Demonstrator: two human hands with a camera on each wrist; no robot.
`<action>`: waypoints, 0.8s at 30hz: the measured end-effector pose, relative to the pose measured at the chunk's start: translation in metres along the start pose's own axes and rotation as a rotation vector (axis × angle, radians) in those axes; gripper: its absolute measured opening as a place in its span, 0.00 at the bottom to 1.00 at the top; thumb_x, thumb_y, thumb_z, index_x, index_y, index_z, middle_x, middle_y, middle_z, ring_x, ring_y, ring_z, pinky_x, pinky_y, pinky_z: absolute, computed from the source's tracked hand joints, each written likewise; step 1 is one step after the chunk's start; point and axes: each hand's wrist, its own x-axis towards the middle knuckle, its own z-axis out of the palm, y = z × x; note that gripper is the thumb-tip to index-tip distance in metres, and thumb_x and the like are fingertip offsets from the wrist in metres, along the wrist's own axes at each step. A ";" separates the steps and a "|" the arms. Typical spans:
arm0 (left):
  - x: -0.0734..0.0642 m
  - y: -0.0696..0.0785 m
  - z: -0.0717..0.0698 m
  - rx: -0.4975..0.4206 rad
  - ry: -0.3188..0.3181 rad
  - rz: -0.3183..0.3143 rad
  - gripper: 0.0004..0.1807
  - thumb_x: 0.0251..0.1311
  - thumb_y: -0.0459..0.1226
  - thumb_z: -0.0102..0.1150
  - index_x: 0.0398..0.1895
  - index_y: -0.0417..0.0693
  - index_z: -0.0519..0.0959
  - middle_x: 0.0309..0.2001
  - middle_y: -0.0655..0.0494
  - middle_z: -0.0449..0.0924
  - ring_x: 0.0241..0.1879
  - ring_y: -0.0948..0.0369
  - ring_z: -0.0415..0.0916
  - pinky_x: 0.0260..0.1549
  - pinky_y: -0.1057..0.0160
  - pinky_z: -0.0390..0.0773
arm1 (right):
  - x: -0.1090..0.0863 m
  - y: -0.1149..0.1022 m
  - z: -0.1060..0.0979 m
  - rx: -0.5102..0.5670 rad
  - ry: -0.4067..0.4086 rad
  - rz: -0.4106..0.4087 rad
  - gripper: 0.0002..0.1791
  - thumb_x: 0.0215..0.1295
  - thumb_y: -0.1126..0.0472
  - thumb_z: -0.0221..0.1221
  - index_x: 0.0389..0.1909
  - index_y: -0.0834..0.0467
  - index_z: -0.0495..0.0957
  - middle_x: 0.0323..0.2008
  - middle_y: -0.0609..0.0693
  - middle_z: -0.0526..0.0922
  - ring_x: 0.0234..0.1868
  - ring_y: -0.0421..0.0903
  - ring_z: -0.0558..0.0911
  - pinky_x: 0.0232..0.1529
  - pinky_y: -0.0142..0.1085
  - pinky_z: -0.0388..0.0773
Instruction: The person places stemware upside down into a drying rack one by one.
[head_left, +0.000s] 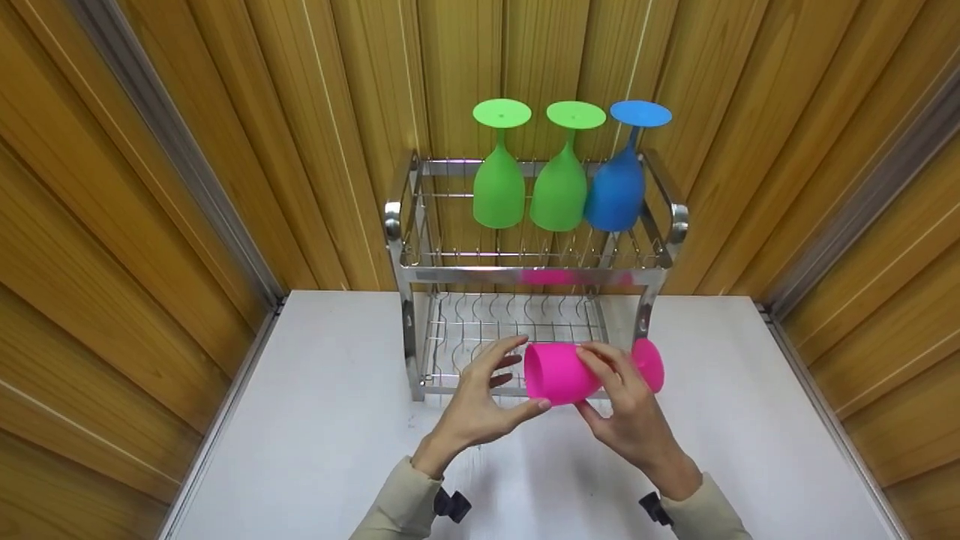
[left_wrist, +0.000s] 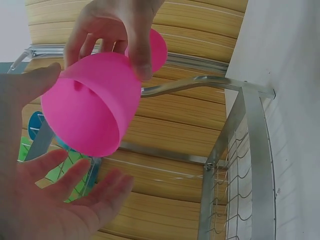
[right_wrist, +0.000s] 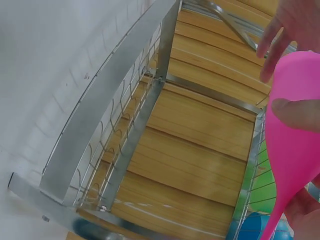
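A pink plastic goblet [head_left: 559, 375] is held sideways in front of the dish rack [head_left: 480, 275], its mouth to the left and its foot to the right. My right hand [head_left: 630, 412] grips the goblet's bowl, fingers over the top and thumb beneath. At the mouth end is my left hand [head_left: 480, 401], its fingers spread and its thumb tip right at the rim. In the left wrist view, the goblet's hollow mouth faces the left palm [left_wrist: 60, 210], and the long fingers stay apart from it. The right wrist view shows the bowl [right_wrist: 295, 145] narrowing into the stem.
On the rack's upper tier, two green goblets [head_left: 499, 191] and a blue goblet [head_left: 616, 195] stand upside down. Its lower tier [head_left: 517, 322] is a wire grid with wavy dividers. The rack stands on a white table [head_left: 330, 420], with wood-patterned walls [head_left: 247, 135] behind and at both sides.
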 end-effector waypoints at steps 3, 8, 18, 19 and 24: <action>0.000 0.001 0.002 -0.013 -0.003 0.011 0.47 0.56 0.53 0.79 0.79 0.56 0.69 0.73 0.53 0.73 0.67 0.49 0.80 0.60 0.53 0.87 | 0.001 -0.003 0.002 0.008 -0.002 -0.003 0.52 0.36 0.66 0.88 0.70 0.58 0.77 0.65 0.58 0.79 0.64 0.56 0.79 0.50 0.54 0.91; 0.000 -0.002 0.005 -0.045 0.000 0.026 0.46 0.57 0.49 0.80 0.78 0.54 0.70 0.72 0.53 0.74 0.66 0.49 0.80 0.58 0.56 0.88 | 0.002 -0.006 0.003 0.002 -0.007 -0.004 0.53 0.37 0.66 0.88 0.70 0.57 0.77 0.65 0.57 0.79 0.64 0.56 0.79 0.50 0.54 0.91; 0.000 -0.006 0.006 -0.124 0.002 0.020 0.42 0.58 0.43 0.80 0.76 0.52 0.72 0.69 0.52 0.76 0.66 0.46 0.80 0.56 0.56 0.88 | -0.001 -0.006 0.006 -0.026 -0.005 -0.015 0.53 0.35 0.67 0.88 0.70 0.57 0.78 0.65 0.58 0.79 0.64 0.55 0.79 0.50 0.52 0.92; 0.001 -0.006 0.005 -0.123 0.004 0.021 0.42 0.59 0.43 0.80 0.76 0.51 0.72 0.69 0.51 0.76 0.66 0.46 0.80 0.55 0.57 0.88 | -0.001 -0.006 0.006 -0.024 0.002 -0.017 0.53 0.35 0.68 0.88 0.70 0.58 0.78 0.64 0.58 0.79 0.64 0.55 0.79 0.50 0.52 0.92; 0.002 -0.006 0.002 -0.131 0.026 0.011 0.42 0.58 0.43 0.80 0.75 0.47 0.72 0.70 0.49 0.76 0.66 0.45 0.80 0.55 0.55 0.89 | 0.002 -0.007 0.002 -0.037 0.037 -0.039 0.53 0.35 0.67 0.88 0.69 0.59 0.78 0.64 0.57 0.80 0.64 0.53 0.80 0.57 0.41 0.88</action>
